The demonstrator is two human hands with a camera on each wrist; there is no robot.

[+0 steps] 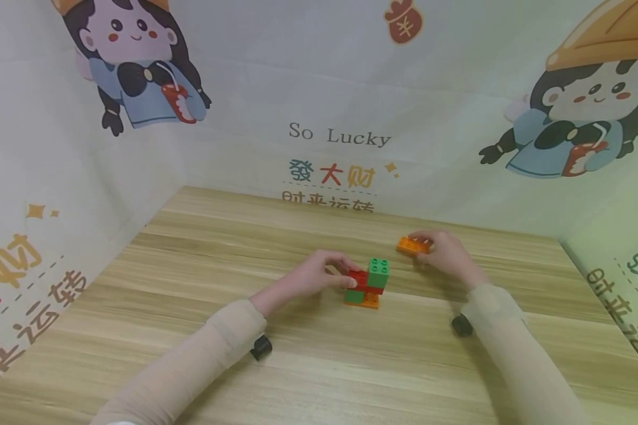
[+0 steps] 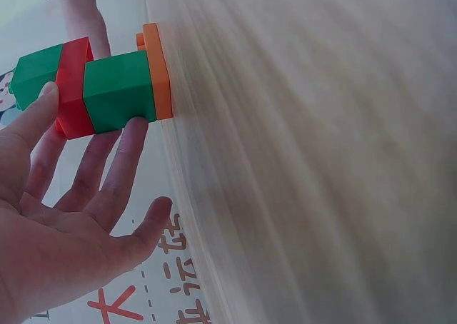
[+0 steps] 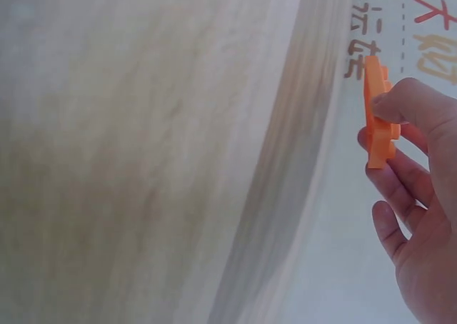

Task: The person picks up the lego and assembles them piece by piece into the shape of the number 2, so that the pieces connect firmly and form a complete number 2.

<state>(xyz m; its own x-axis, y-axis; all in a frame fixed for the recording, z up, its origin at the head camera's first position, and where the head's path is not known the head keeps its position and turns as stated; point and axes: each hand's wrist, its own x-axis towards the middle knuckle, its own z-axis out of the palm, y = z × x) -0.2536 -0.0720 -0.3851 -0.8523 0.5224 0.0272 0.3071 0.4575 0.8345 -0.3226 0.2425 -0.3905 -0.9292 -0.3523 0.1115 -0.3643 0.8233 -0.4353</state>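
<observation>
A small stack of toy building bricks (image 1: 374,290) stands on the table, made of an orange flat base (image 2: 160,74), a green brick (image 2: 118,88), a red flat brick (image 2: 73,88) and a green brick (image 1: 378,274) on top. My left hand (image 1: 319,273) steadies it from the left side, thumb on the red brick and other fingers around its far side. To the right and farther back, my right hand (image 1: 449,254) pinches an orange flat brick (image 3: 374,117) between thumb and fingers, its studs facing up in the head view.
The bricks are on a wood-grain table (image 1: 319,378). A pale printed cloth (image 1: 244,106) with cartoon figures and lettering rises behind the table and on both sides. Each wrist carries a small black device (image 1: 261,347) beneath the sleeve.
</observation>
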